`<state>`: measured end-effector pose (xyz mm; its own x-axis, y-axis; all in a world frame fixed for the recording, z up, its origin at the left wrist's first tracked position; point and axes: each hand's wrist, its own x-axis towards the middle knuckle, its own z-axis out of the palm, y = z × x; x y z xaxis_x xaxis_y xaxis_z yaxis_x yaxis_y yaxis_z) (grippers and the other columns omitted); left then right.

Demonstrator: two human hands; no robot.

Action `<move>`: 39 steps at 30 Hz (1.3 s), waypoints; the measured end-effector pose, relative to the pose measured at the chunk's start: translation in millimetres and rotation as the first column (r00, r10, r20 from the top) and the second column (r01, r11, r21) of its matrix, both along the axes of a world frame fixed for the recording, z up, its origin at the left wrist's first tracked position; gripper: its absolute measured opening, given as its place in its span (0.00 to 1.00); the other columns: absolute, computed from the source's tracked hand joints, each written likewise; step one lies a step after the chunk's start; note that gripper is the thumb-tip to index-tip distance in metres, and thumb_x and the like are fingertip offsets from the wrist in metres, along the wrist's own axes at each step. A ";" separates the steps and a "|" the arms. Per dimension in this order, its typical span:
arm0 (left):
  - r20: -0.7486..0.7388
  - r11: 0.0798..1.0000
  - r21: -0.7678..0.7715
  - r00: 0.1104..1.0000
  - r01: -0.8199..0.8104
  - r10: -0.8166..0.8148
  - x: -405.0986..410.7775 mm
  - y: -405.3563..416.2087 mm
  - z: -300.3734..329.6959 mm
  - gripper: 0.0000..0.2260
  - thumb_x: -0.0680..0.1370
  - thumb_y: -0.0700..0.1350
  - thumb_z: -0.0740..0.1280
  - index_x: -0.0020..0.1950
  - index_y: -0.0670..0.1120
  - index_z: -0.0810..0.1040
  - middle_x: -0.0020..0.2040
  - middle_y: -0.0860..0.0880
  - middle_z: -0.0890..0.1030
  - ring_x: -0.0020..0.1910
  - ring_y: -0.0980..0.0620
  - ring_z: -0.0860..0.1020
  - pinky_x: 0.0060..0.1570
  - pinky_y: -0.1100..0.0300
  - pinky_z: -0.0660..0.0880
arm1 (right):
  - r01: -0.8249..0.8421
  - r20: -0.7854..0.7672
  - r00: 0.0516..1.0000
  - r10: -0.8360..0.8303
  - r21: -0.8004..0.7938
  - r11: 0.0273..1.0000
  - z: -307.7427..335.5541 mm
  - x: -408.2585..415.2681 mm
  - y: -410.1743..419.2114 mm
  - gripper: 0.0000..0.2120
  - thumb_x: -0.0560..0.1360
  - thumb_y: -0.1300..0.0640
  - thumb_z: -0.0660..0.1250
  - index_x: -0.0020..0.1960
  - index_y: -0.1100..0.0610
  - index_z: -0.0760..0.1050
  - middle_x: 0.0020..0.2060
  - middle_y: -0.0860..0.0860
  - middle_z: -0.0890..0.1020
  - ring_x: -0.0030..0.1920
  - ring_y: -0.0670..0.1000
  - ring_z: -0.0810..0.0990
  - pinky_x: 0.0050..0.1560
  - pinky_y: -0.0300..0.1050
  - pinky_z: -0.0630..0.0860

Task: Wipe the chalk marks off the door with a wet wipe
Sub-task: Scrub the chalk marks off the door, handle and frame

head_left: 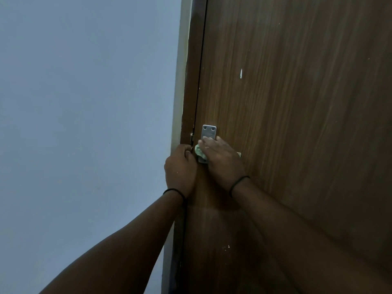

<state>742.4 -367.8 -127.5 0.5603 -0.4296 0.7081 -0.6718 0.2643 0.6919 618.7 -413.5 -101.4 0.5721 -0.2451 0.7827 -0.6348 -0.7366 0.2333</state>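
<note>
A brown wooden door [297,102] fills the right side of the head view. A metal latch plate [209,131] is screwed to it near its left edge. My right hand [220,160] lies over the lower part of the plate and presses a crumpled pale wet wipe [199,152] against it. My left hand [180,168] sits just left of it at the door's edge, fingers curled; what they hold is hidden. A small white mark [241,73] shows higher up on the door, and faint pale smears [212,219] lie below my hands.
A pale blue-grey wall [84,124] takes up the left half. The brown door frame [188,92] runs between wall and door. Small white specks [226,248] dot the lower door. Both wrists wear thin black bands.
</note>
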 end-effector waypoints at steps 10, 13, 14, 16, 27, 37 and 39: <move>0.001 0.998 0.062 1.000 0.021 -0.021 -4.8 -6.1 1.7 0.10 0.81 0.42 0.60 0.58 0.44 0.79 0.50 0.47 0.83 0.46 0.52 0.78 0.45 0.64 0.70 | -0.084 0.063 0.995 0.082 0.021 0.996 1.5 -21.2 -1.0 0.15 0.76 0.66 0.67 0.63 0.61 0.78 0.60 0.58 0.82 0.61 0.56 0.80 0.67 0.55 0.72; -0.034 0.994 0.094 0.998 0.060 -0.057 -6.6 -4.7 2.6 0.11 0.81 0.43 0.60 0.60 0.44 0.78 0.51 0.47 0.82 0.48 0.50 0.79 0.47 0.61 0.73 | -0.070 0.087 0.994 0.069 0.004 0.998 -0.7 -56.1 -2.9 0.15 0.75 0.67 0.68 0.61 0.60 0.79 0.57 0.56 0.83 0.58 0.56 0.82 0.64 0.55 0.75; -0.047 0.992 0.102 0.996 0.078 -0.073 -7.8 -3.1 3.2 0.11 0.81 0.43 0.60 0.60 0.44 0.78 0.51 0.47 0.82 0.48 0.50 0.79 0.47 0.61 0.73 | -0.074 0.089 0.993 0.072 0.021 0.997 0.3 -68.6 -3.3 0.15 0.74 0.68 0.69 0.60 0.60 0.80 0.56 0.57 0.84 0.57 0.56 0.83 0.62 0.55 0.76; -0.063 0.988 0.112 0.993 0.102 -0.095 -9.9 1.5 5.6 0.11 0.81 0.43 0.60 0.59 0.45 0.78 0.50 0.48 0.82 0.49 0.50 0.79 0.47 0.60 0.75 | -0.081 0.088 0.993 0.074 0.081 0.993 3.2 -94.1 -1.1 0.15 0.73 0.69 0.70 0.59 0.61 0.81 0.55 0.58 0.84 0.55 0.59 0.83 0.58 0.56 0.79; -0.020 0.993 0.085 0.996 0.085 -0.083 -4.8 5.6 13.4 0.10 0.80 0.42 0.61 0.59 0.44 0.79 0.51 0.46 0.83 0.45 0.54 0.76 0.45 0.63 0.71 | -0.108 0.215 0.976 0.034 0.345 0.932 37.9 -14.0 13.0 0.23 0.76 0.71 0.60 0.68 0.58 0.73 0.64 0.58 0.78 0.63 0.56 0.76 0.65 0.45 0.70; 0.033 0.990 0.039 0.990 0.137 -0.139 -2.9 -13.0 11.6 0.09 0.80 0.44 0.60 0.55 0.49 0.80 0.48 0.51 0.82 0.42 0.58 0.76 0.40 0.68 0.72 | 0.136 0.042 0.985 -0.168 0.413 0.901 57.8 28.6 -6.0 0.11 0.76 0.65 0.66 0.56 0.58 0.82 0.55 0.55 0.82 0.58 0.56 0.79 0.58 0.50 0.77; 0.033 0.985 0.025 0.985 0.171 -0.171 -4.3 -12.6 7.5 0.10 0.80 0.44 0.60 0.55 0.49 0.80 0.48 0.51 0.83 0.44 0.55 0.78 0.44 0.61 0.78 | 0.125 0.049 0.985 -0.163 0.442 0.888 62.8 19.6 -7.4 0.10 0.76 0.65 0.67 0.54 0.57 0.83 0.54 0.54 0.83 0.56 0.53 0.80 0.58 0.50 0.78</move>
<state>738.1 -380.4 -120.0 0.4523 -0.5326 0.7154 -0.6420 0.3624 0.6757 638.3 -420.9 -38.6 0.4429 -0.6472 0.6205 -0.7443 -0.6512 -0.1479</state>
